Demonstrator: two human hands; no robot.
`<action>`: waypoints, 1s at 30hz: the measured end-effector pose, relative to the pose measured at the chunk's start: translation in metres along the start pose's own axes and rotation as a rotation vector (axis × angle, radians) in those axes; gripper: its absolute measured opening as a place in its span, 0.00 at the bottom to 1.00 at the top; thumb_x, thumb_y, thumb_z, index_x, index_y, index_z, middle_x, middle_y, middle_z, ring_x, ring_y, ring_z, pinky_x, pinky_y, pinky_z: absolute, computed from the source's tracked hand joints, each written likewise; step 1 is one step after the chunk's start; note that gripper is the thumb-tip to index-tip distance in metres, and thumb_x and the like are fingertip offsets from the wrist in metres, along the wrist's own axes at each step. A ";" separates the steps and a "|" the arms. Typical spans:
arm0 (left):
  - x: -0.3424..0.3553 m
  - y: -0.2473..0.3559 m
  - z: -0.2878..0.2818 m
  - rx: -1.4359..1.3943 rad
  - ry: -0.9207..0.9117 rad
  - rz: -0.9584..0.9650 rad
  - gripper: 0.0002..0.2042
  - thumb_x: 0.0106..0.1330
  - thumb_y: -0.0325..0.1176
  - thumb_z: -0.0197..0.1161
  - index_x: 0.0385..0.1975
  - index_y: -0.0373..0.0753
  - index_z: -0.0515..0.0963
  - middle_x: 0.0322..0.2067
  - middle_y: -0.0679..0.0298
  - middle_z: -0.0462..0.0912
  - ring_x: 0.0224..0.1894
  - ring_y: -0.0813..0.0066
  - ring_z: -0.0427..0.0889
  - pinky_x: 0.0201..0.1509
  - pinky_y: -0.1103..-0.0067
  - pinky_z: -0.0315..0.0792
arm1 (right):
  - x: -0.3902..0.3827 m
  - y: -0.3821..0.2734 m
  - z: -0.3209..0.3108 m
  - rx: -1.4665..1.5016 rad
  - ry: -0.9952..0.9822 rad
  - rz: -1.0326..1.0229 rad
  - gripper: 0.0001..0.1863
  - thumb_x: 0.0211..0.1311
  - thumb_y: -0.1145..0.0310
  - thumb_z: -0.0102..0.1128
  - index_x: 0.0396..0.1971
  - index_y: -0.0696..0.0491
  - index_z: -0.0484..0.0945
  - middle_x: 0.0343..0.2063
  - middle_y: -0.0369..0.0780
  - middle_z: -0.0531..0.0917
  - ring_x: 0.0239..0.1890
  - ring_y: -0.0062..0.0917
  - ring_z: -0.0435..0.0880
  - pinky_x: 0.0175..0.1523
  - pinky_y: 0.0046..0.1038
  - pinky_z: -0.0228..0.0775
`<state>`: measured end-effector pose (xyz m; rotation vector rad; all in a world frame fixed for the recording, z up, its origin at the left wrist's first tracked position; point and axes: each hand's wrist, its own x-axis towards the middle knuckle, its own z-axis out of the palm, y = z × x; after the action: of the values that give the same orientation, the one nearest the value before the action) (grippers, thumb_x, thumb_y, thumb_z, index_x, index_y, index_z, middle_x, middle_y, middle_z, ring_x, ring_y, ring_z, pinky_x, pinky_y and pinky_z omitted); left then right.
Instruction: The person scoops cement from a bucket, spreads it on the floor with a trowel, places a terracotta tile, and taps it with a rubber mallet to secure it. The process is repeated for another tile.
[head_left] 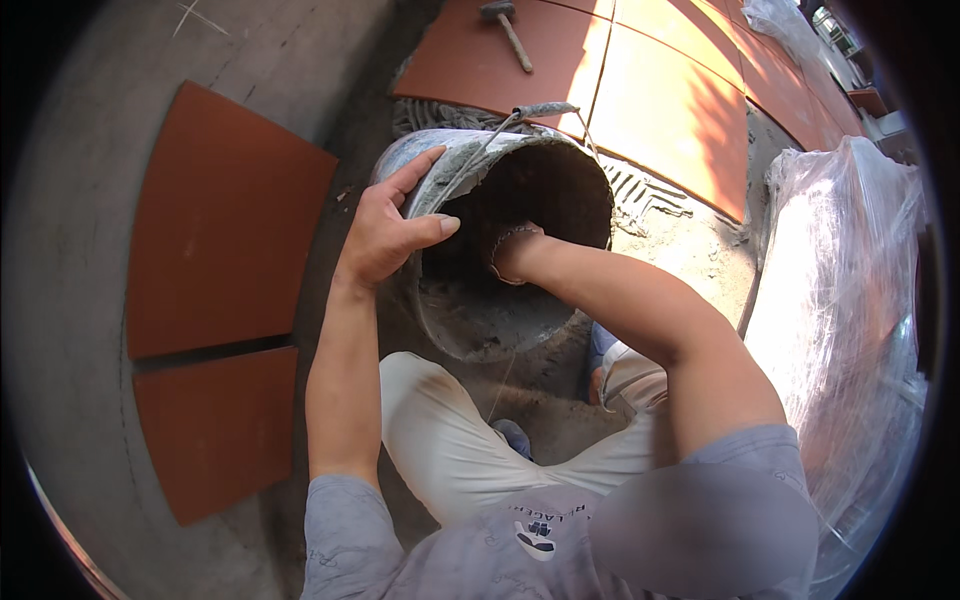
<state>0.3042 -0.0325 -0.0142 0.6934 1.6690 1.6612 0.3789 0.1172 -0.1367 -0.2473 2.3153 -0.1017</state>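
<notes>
A round bucket (470, 345), smeared with grey mortar, is tipped so its dark mouth faces me. My left hand (395, 230) grips the left side of its rim, thumb over the edge and fingers along the outside. The wire handle with its grip (546, 109) rests up across the bucket's far side. From the right, my right forearm (610, 285) reaches into the mouth, a bracelet (495, 258) round the wrist. Shadow inside the bucket hides my right fingers and anything they may touch.
Two terracotta tiles, a large one (225, 230) and a smaller one (220, 425), lie left on concrete. Beyond the bucket are laid tiles (660, 110), a mallet (508, 35) and ridged mortar (645, 195). A plastic-wrapped stack (845, 330) stands right.
</notes>
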 end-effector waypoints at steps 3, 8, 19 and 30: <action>-0.002 0.003 0.000 0.045 -0.001 -0.014 0.39 0.46 0.28 0.71 0.63 0.29 0.68 0.57 0.57 0.76 0.59 0.72 0.73 0.66 0.78 0.62 | -0.022 0.000 0.006 -0.009 -0.135 -0.030 0.27 0.54 0.74 0.62 0.57 0.53 0.75 0.49 0.46 0.83 0.48 0.36 0.85 0.45 0.37 0.80; -0.012 -0.004 0.008 0.018 -0.029 0.047 0.37 0.46 0.28 0.71 0.62 0.28 0.69 0.56 0.57 0.76 0.60 0.72 0.72 0.67 0.78 0.60 | -0.060 0.036 -0.023 0.343 -0.100 -0.077 0.29 0.55 0.75 0.55 0.62 0.53 0.70 0.45 0.49 0.84 0.37 0.38 0.87 0.34 0.35 0.82; -0.016 -0.007 0.014 0.082 0.000 0.089 0.36 0.47 0.26 0.69 0.62 0.29 0.70 0.54 0.58 0.78 0.57 0.72 0.74 0.65 0.79 0.62 | -0.020 0.005 0.030 -0.236 -0.301 -0.323 0.34 0.57 0.72 0.55 0.66 0.55 0.62 0.34 0.47 0.85 0.31 0.37 0.87 0.31 0.34 0.80; -0.022 -0.016 0.011 0.143 0.041 0.140 0.35 0.47 0.26 0.69 0.60 0.26 0.70 0.57 0.53 0.76 0.62 0.70 0.71 0.68 0.78 0.60 | -0.048 0.029 -0.014 0.095 0.435 0.361 0.18 0.66 0.65 0.51 0.53 0.53 0.79 0.50 0.46 0.82 0.53 0.37 0.82 0.55 0.38 0.75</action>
<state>0.3285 -0.0433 -0.0276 0.8686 1.8180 1.6728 0.3965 0.1556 -0.0972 0.2702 2.7360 -0.0897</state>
